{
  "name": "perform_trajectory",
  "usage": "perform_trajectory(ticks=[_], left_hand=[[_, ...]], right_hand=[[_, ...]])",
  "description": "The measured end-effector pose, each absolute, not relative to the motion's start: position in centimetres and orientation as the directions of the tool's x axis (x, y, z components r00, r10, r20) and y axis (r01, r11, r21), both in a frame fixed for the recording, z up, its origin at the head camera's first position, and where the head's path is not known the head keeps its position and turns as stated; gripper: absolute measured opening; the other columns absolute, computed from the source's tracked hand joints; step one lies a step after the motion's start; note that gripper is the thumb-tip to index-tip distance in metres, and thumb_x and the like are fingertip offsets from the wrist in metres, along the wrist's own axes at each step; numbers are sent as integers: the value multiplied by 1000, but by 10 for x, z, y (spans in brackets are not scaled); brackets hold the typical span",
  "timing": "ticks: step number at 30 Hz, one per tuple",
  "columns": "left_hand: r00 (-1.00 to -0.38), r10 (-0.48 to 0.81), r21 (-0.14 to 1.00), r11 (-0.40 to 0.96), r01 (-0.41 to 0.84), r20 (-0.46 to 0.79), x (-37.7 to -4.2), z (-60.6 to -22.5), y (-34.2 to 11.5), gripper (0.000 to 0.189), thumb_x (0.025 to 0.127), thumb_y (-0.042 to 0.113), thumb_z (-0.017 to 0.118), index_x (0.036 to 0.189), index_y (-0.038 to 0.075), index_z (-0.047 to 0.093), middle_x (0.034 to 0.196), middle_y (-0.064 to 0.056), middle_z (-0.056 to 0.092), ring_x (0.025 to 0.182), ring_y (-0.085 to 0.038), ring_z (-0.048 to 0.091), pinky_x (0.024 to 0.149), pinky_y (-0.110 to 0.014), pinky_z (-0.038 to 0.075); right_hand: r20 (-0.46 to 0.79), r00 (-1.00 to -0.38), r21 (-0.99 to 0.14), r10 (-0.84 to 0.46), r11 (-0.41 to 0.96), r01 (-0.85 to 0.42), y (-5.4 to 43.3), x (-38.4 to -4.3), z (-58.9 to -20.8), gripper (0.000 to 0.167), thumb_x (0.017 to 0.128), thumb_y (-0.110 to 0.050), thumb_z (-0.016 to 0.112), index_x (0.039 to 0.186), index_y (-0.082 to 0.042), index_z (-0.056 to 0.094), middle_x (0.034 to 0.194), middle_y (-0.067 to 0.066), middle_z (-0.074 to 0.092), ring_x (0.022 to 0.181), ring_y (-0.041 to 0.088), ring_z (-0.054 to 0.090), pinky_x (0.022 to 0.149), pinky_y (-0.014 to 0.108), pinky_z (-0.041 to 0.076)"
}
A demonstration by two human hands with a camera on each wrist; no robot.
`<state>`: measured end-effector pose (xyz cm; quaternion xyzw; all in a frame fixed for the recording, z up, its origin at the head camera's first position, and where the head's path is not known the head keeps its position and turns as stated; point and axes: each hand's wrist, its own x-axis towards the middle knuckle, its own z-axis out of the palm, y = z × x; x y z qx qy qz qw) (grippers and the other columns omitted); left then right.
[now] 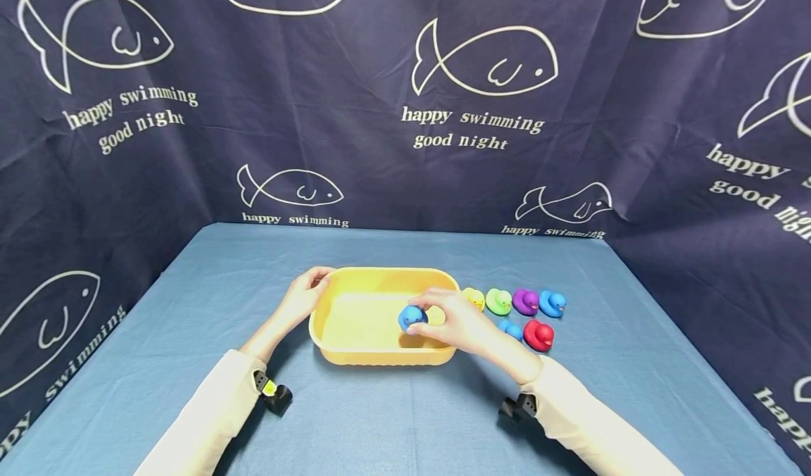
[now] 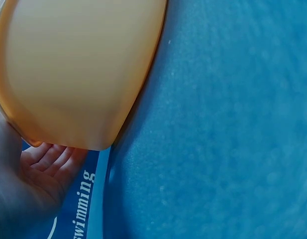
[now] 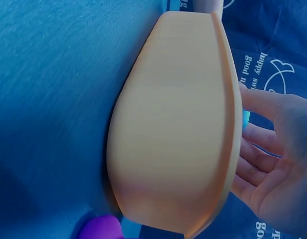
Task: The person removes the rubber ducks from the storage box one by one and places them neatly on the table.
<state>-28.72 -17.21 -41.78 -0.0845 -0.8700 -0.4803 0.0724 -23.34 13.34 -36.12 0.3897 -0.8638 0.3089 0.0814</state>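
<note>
A yellow plastic basin (image 1: 374, 357) stands mid-table in the head view. My left hand (image 1: 303, 298) grips its left end; in the left wrist view the fingers (image 2: 56, 162) lie against the outside of the end wall, and the thumb's tip is hidden. Over the right part of the basin, my right hand (image 1: 459, 323) pinches a blue rubber duck (image 1: 412, 317) between thumb and fingers. The right wrist view shows only a sliver of this duck (image 3: 246, 118) behind the basin wall (image 3: 173, 119).
Right of the basin sit rubber ducks: yellow (image 1: 474, 298), green (image 1: 498, 301), purple (image 1: 526, 301) and blue (image 1: 552, 303) in a back row, light blue (image 1: 510, 329) and red (image 1: 539, 335) in front. The right forearm passes close by them. Dark printed cloth (image 1: 380, 180) hangs behind the blue table (image 1: 380, 420).
</note>
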Motion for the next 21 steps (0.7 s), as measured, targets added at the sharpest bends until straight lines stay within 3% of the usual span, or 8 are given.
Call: perform_trajectory(ticks=[11, 21], left_hand=[[-975, 80, 823, 525, 216, 205, -287, -419, -173, 29, 98, 16, 48, 120, -1, 58, 110, -20, 63, 100, -30, 60, 85, -39, 49], [-975, 78, 820, 530, 217, 207, -288, -419, -173, 29, 98, 16, 48, 120, 0, 58, 110, -19, 64, 99, -29, 60, 84, -37, 49]], right_hand=[[431, -680, -425, -594, 531, -733, 150, -233, -358, 37, 73, -26, 80, 105, -10, 69, 90, -4, 68, 85, 15, 63, 80, 32, 51], [420, -719, -463, -554, 551, -694, 171, -231, -346, 36, 76, -25, 78, 109, -15, 68, 93, -8, 64, 88, 9, 61, 83, 39, 51]])
